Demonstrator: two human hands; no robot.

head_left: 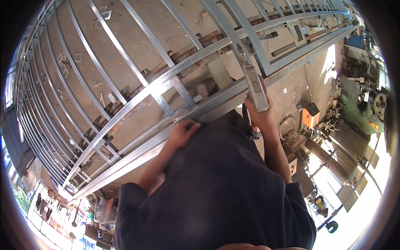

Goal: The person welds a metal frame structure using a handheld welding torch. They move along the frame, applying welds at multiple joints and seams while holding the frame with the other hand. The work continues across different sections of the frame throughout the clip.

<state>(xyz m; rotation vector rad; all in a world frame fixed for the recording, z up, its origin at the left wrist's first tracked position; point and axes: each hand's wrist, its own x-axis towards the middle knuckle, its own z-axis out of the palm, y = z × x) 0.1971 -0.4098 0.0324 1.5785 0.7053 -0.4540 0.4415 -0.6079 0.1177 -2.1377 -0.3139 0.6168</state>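
A long barred frame of grey square steel tube [152, 139] stretches across in front of me. My left hand [183, 132] is closed at the edge of its near bottom tube, fingers curled and thumb pointing right. To the right, my right hand [262, 110] is wrapped round a long, narrow grey hand tool [255, 88] with a boxy body. The tool's far end lies over the frame, near a corner where two thick tubes meet; I cannot make out its exact kind. Some fingers of my right hand are hidden behind it. A small red part [256, 132] shows just below that hand.
Small rectangular tube pieces [179, 93] stand between the frame's curved rail and its straight bottom tube. On the floor at right are an orange box [310, 115], coiled cable [288, 127] and a large cylinder [327, 156]. A green machine [360, 102] stands farther right.
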